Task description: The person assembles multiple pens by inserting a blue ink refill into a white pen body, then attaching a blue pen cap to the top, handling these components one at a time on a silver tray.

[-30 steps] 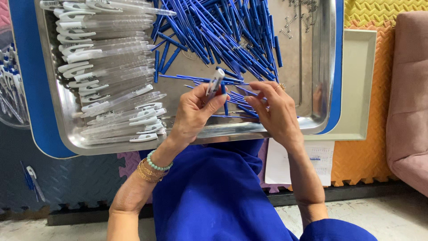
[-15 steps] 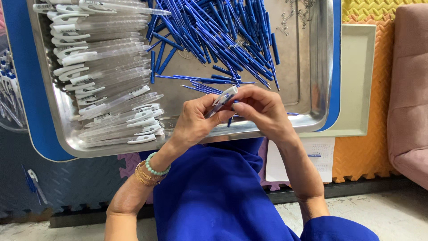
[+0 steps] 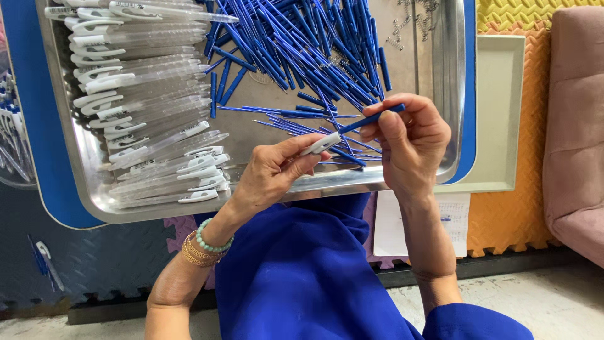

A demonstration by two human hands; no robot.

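Observation:
My left hand point(image 3: 272, 173) pinches a clear pen barrel with a white clip point(image 3: 321, 145) over the near rim of a steel tray point(image 3: 85, 170). My right hand point(image 3: 412, 141) grips a blue pen refill point(image 3: 371, 118) whose lower end meets the open end of the barrel. A beaded bracelet and gold bangles sit on my left wrist. Behind my hands, a heap of blue refills point(image 3: 302, 44) covers the tray's far right. A pile of clear barrels with white clips point(image 3: 138, 94) fills its left side.
The steel tray rests on a blue tray point(image 3: 38, 145). A beige tray point(image 3: 500, 107) lies to the right, with a sheet of paper point(image 3: 434, 223) below it. Small metal springs point(image 3: 412, 19) lie at the tray's far right. A pink cushion point(image 3: 576, 126) stands at the right edge.
My right hand has lifted a blue refill out of the tray and brought it to the barrel in my left hand. Both hands shifted slightly right.

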